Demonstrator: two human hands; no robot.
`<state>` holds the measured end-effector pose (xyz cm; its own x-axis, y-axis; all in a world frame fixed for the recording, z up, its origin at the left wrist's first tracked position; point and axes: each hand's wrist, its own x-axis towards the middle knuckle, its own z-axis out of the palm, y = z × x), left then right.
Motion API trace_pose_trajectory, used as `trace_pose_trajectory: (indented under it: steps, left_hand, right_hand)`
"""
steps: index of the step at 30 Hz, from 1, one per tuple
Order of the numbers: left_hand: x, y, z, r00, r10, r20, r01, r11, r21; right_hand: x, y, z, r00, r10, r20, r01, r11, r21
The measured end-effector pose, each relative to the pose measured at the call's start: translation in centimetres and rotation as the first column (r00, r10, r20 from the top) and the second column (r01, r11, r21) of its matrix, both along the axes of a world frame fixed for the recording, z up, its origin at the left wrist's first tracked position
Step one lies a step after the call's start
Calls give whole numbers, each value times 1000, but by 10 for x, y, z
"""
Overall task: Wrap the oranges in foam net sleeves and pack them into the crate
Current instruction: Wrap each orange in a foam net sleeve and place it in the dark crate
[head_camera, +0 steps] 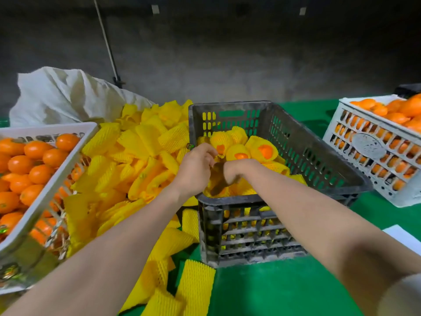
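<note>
The left hand [196, 171] and right hand [232, 173] dip close together into the crate [319, 160] among sleeved oranges [262, 151], and I cannot tell what they grip.

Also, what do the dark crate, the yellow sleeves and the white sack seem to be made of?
Dark crate: likely moulded hard plastic, matte and scuffed; slotted walls, handle cutout.
Yellow sleeves: soft foam netting; ribbed mesh surface, lying flattened.
White sack: perhaps woven plastic or cloth, matte; stiff crumpled folds, weave too small to tell.
</note>
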<state>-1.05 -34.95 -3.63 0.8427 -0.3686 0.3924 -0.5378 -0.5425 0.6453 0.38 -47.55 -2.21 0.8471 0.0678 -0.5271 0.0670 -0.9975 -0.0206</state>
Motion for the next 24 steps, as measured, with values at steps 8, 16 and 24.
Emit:
trace_pose_trajectory:
  steps: [8, 16, 24]
  left_hand:
    - [-4, 21, 3, 986, -18, -165, -63, 878, -474]
    - [-2, 128, -2, 930, 213, -299, -347, 776, -527]
    - [-30, 201, -48, 845, 330, -421, -504, 757, -416]
  right_hand:
    - [-24, 11, 24, 765, -197, 613, -87, 912, 401]
    - [-75, 133, 3, 709, -72, 701, -497, 654, 570]
    - [-63, 155, -99, 948, 307, 89, -308, 951, 4]
